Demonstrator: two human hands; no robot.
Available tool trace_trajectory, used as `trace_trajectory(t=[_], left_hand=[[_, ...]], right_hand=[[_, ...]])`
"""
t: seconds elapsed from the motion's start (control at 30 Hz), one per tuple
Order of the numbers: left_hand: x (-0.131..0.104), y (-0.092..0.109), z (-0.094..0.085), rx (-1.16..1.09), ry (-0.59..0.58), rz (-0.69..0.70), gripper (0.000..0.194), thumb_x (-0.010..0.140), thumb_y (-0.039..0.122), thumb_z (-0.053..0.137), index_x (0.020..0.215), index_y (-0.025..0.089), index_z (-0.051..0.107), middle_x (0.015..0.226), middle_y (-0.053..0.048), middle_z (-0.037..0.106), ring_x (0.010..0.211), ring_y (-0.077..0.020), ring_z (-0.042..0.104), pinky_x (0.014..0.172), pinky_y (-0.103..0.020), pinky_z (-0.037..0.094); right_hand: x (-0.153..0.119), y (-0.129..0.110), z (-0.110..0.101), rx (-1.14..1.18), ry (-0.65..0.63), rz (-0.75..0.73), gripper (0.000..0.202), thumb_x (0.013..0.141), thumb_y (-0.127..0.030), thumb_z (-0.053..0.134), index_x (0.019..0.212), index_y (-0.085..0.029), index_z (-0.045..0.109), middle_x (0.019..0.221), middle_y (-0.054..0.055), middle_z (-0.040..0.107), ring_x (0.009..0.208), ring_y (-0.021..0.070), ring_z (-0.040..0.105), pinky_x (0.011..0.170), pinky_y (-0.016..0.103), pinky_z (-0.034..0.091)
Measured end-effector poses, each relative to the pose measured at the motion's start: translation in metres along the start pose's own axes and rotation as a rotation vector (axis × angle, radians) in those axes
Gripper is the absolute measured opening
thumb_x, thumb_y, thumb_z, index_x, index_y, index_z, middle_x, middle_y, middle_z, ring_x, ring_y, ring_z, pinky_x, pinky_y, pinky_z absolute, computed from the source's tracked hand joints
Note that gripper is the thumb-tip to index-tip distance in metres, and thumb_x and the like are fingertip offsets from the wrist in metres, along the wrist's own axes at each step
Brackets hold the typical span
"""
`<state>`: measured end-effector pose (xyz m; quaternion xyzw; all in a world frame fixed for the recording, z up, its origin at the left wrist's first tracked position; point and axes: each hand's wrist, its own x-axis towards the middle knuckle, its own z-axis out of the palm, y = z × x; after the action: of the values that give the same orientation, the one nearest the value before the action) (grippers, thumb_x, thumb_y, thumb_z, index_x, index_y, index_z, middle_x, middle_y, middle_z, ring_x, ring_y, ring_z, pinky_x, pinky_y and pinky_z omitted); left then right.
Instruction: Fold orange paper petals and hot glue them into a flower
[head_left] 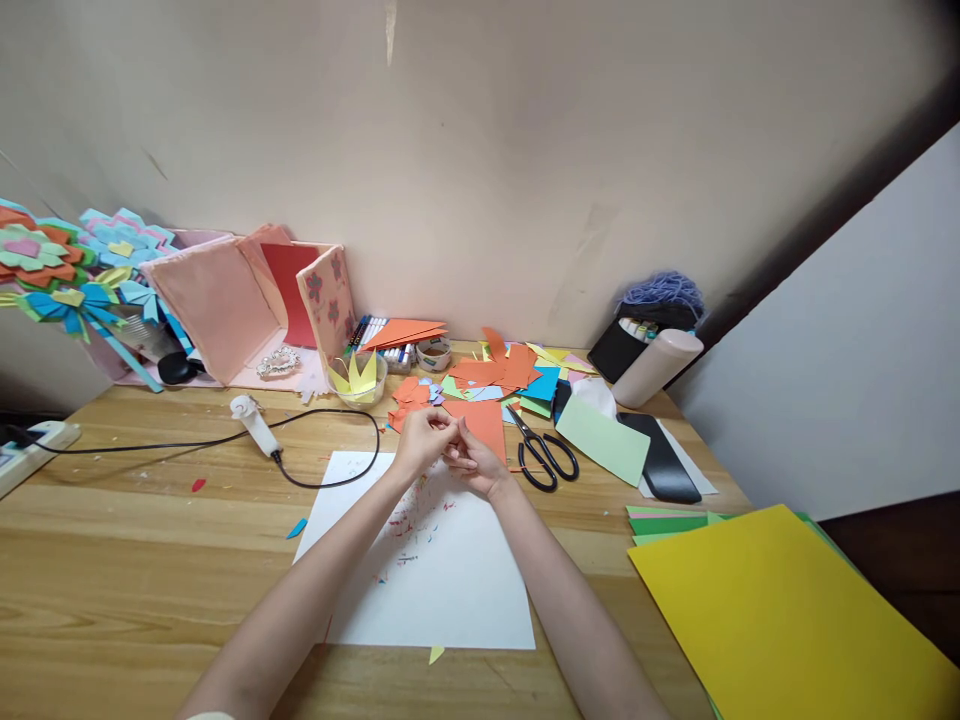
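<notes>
My left hand [424, 440] and my right hand [478, 460] meet above the far edge of a white sheet of paper [450, 590]. Both are closed, fingertips pressed together; whatever lies between them is too small or hidden to make out. Small coloured marks or scraps dot the sheet beneath. Just behind my hands lies an orange square of paper [487, 425]. To the right of it rest black-handled scissors [541, 450], blades slightly apart.
Orange paper scraps [499, 370] pile near the wall. A white corded tool [256, 425] lies left, its cable looping toward the sheet. Yellow card [780, 610] covers the right front. A black phone-like slab [667, 460], pale bottle [660, 367] and pink box [217, 310] stand around.
</notes>
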<state>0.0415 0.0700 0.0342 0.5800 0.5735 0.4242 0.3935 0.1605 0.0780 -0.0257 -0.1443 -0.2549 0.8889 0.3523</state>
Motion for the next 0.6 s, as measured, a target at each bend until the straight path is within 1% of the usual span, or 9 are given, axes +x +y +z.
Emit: trace_trajectory(t=[0.07, 0.17, 0.3, 0.4, 0.47, 0.53, 0.6], left_hand=[[0.000, -0.002, 0.001, 0.009, 0.006, -0.008, 0.016, 0.062, 0.029, 0.059, 0.060, 0.014, 0.063, 0.057, -0.003, 0.065, 0.051, -0.0130, 0.059, 0.047, -0.020, 0.040], [0.001, -0.006, 0.003, 0.007, 0.014, -0.021, 0.016, 0.063, 0.029, 0.056, 0.060, 0.014, 0.061, 0.054, -0.001, 0.063, 0.048, -0.0121, 0.057, 0.046, -0.019, 0.039], [0.006, -0.014, 0.002, -0.014, 0.030, -0.030, 0.019, 0.066, 0.030, 0.054, 0.062, 0.014, 0.061, 0.057, -0.002, 0.064, 0.051, -0.0126, 0.058, 0.049, -0.020, 0.040], [0.012, -0.019, -0.004, -0.032, 0.041, -0.018, 0.021, 0.066, 0.033, 0.055, 0.063, 0.014, 0.062, 0.061, -0.003, 0.064, 0.057, -0.0135, 0.058, 0.055, -0.021, 0.041], [0.015, -0.021, -0.010, -0.046, 0.035, -0.001, 0.022, 0.065, 0.035, 0.057, 0.066, 0.014, 0.062, 0.063, -0.003, 0.064, 0.060, -0.0142, 0.058, 0.058, -0.022, 0.042], [0.018, -0.021, -0.017, -0.059, 0.049, 0.017, 0.021, 0.068, 0.036, 0.055, 0.068, 0.015, 0.060, 0.066, -0.002, 0.063, 0.064, -0.0141, 0.057, 0.061, -0.023, 0.042], [0.020, -0.018, -0.027, -0.072, 0.094, 0.029, 0.019, 0.073, 0.034, 0.049, 0.068, 0.016, 0.056, 0.068, 0.000, 0.060, 0.065, -0.0129, 0.056, 0.064, -0.022, 0.041]], right_hand=[[0.001, 0.000, 0.001, 0.008, 0.008, 0.003, 0.039, 0.083, -0.050, 0.051, 0.071, -0.013, 0.056, 0.052, -0.006, 0.051, 0.030, -0.0028, 0.019, 0.029, 0.009, 0.016], [0.002, 0.000, 0.002, 0.020, 0.030, -0.013, 0.039, 0.083, -0.051, 0.050, 0.073, -0.014, 0.057, 0.052, -0.006, 0.051, 0.029, -0.0023, 0.019, 0.028, 0.009, 0.016], [0.004, 0.001, 0.001, 0.027, 0.040, -0.031, 0.040, 0.084, -0.050, 0.048, 0.074, -0.013, 0.058, 0.052, -0.006, 0.051, 0.029, -0.0027, 0.016, 0.028, 0.009, 0.015], [0.005, 0.001, -0.001, 0.018, 0.059, -0.036, 0.038, 0.084, -0.049, 0.049, 0.083, -0.012, 0.061, 0.052, -0.007, 0.048, 0.030, -0.0030, 0.013, 0.028, 0.009, 0.014], [0.004, 0.001, 0.000, -0.010, 0.099, -0.069, 0.033, 0.082, -0.044, 0.054, 0.087, -0.012, 0.063, 0.052, -0.008, 0.047, 0.031, -0.0027, 0.013, 0.029, 0.009, 0.016], [0.004, 0.002, 0.001, -0.055, 0.161, -0.127, 0.025, 0.078, -0.036, 0.062, 0.086, -0.012, 0.064, 0.053, -0.007, 0.047, 0.033, -0.0022, 0.016, 0.030, 0.009, 0.018], [0.004, 0.002, 0.002, -0.090, 0.218, -0.173, 0.019, 0.072, -0.029, 0.068, 0.081, -0.012, 0.065, 0.056, -0.006, 0.048, 0.035, -0.0019, 0.020, 0.031, 0.010, 0.019]])
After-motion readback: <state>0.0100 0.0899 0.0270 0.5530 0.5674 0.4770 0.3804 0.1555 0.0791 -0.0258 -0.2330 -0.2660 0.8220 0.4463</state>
